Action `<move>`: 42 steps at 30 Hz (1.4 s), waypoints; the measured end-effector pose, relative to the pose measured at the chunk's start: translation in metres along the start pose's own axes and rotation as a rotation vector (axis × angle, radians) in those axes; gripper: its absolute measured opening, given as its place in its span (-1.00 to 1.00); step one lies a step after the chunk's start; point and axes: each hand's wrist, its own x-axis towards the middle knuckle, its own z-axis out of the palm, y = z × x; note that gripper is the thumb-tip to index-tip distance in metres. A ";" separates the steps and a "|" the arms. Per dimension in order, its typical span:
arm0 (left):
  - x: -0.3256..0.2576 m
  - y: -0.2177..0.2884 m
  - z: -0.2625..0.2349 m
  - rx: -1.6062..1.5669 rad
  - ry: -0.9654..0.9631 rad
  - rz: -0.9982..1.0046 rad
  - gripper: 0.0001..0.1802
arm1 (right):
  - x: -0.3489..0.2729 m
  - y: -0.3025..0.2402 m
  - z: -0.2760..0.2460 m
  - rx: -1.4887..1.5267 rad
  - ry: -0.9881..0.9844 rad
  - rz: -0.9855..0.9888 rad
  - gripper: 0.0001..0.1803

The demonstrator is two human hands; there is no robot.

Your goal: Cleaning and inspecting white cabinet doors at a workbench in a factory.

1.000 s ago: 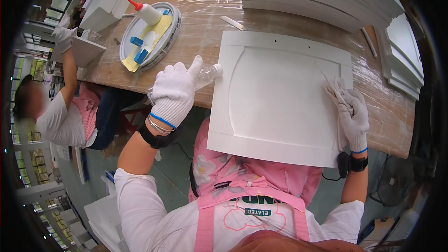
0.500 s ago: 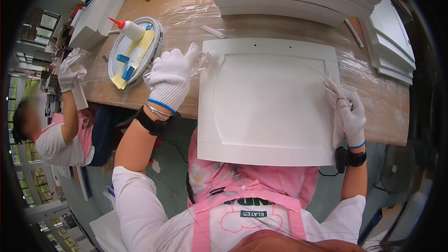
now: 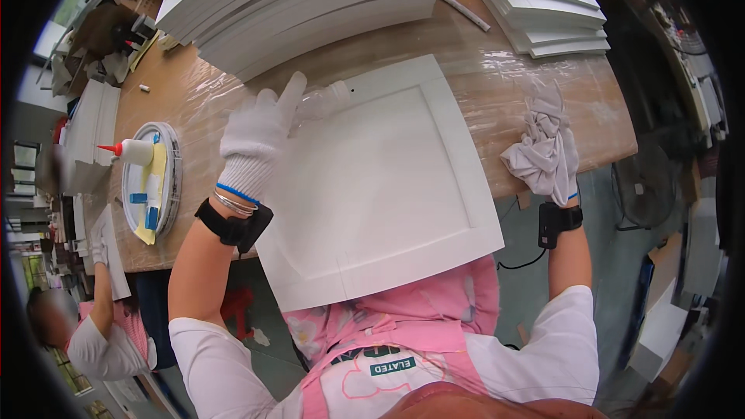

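Note:
A white panel door (image 3: pixel 372 186) with a recessed centre and raised border lies before me, overhanging the table's near edge above my lap. At its far left corner my gloved left hand (image 3: pixel 256 136) is closed round a clear plastic bottle (image 3: pixel 320 102). That bottle points right, its neck over the panel's far border, near a small dark hole. Off the panel's right side, above the table edge, my right hand (image 3: pixel 557 128) grips a crumpled pale cloth (image 3: pixel 537 151). Folds of the cloth hide most of its fingers.
Stacks of white panels stand at the far side (image 3: pixel 310 12) and far right (image 3: pixel 543 0). A round white lid (image 3: pixel 172 178) at left carries a glue bottle (image 3: pixel 138 151) with a red tip and blue blocks (image 3: pixel 152 217). Beyond it, a co-worker (image 3: pixel 109 334) handles a white strip.
My view has swung right. The panel now sits turned at an angle, and my right hand with the cloth has come off its right border. My left hand still grips the bottle.

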 end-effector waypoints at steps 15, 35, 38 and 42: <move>0.058 0.074 -0.003 0.102 0.071 0.295 -0.43 | 0.001 0.005 0.022 0.022 0.017 -0.031 -0.45; -0.033 -0.115 0.051 -1.090 0.624 -0.470 -0.27 | -0.002 0.001 0.009 -0.034 0.138 0.020 -0.46; -0.045 -0.156 0.072 -0.999 0.684 -0.716 -0.19 | -0.002 0.012 0.045 -0.043 0.339 -0.084 -0.49; -0.072 -0.188 0.114 -1.173 0.691 -0.805 -0.13 | 0.012 0.008 0.030 -0.203 0.079 -0.102 -0.49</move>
